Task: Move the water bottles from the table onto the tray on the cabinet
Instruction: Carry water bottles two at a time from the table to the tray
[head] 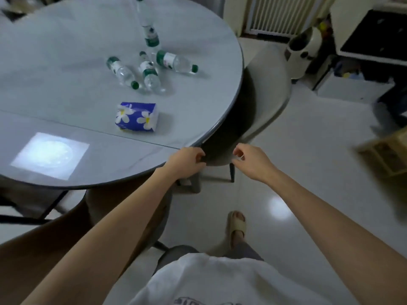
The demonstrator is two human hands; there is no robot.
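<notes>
Shirt and sandal: white shirt (211, 280) at the bottom of the head view, 1 sandalled foot (236, 225) on the pale floor.
Left hand (186, 161): at the near right edge of the table (66, 62), fingers curled in loosely, holding nothing.
Right hand (251, 160): just off that edge, over the floor, fingers half curled with thumb and forefinger close together; empty as far as I can tell.
Tissue pack (137, 116): blue with white flowers, on the table between the hands and the bottles.
Water bottles: 4 small clear ones with green caps lie on their sides in a loose cluster toward the far right edge of the table; left bottle (122, 72), middle bottle (149, 75), right bottle (176, 61), far bottle (150, 34). Another shape at the far edge is too blurred to call.
Tray and cabinet: cannot pick them out.
Handling: thin plastic, probably full, so light to moderate in weight, and the walls would give under a hard squeeze. Lying down, they will likely roll if nudged; the smooth labels may be slick.
Where to grip: around the labelled midsection, fingers wrapping the barrel, or at the stiffer neck under the cap.
Progress: nothing lifted yet; both hands well short of the cluster.
</notes>
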